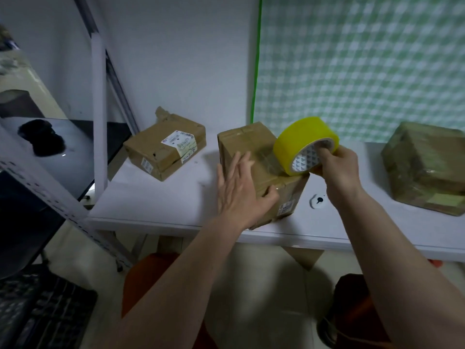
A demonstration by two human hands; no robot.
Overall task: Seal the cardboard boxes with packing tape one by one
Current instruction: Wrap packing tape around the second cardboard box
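Left hand (239,187) flat on box; right hand (339,165) grasping tape roll.
Left hand: fingers straight, palm pressed on the top of the middle brown cardboard box (261,170), thumb hooked over its near edge. Right hand: fingers curled through the core of the yellow roll of packing tape (302,144), which stands on edge on the box top's right side; a clear strip runs from roll across the top. Box sits near the front edge of the white table (156,197). Flat labelled cardboard box (166,149) lies well apart to the left; tape-wrapped cardboard box (425,167) to the right. Green checked cloth (364,66) hangs behind.
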